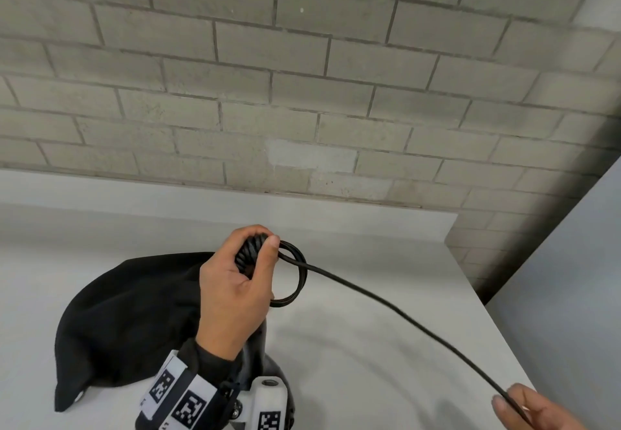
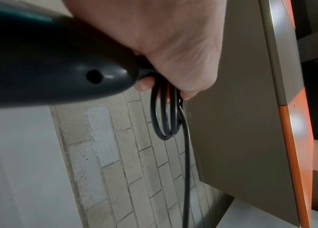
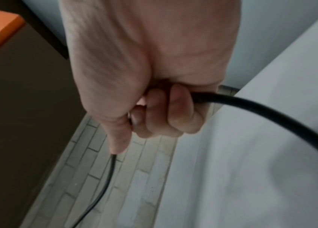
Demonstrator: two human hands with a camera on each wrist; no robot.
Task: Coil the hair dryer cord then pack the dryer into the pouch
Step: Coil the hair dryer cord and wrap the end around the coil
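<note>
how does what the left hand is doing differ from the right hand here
The left hand is raised over the black pouch, gripping the dryer handle's end together with a few finished cord loops. The right hand sits lower, near the table's front edge, pinching only a single straight run of cord. Both grip the same black cord, stretched between them.

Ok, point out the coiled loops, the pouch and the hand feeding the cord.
coiled loops (image 1: 297, 275), head view, right arc of the loops.
pouch (image 1: 127, 322), head view, middle of the black fabric.
right hand (image 1: 534, 409), head view, the knuckles.
</note>
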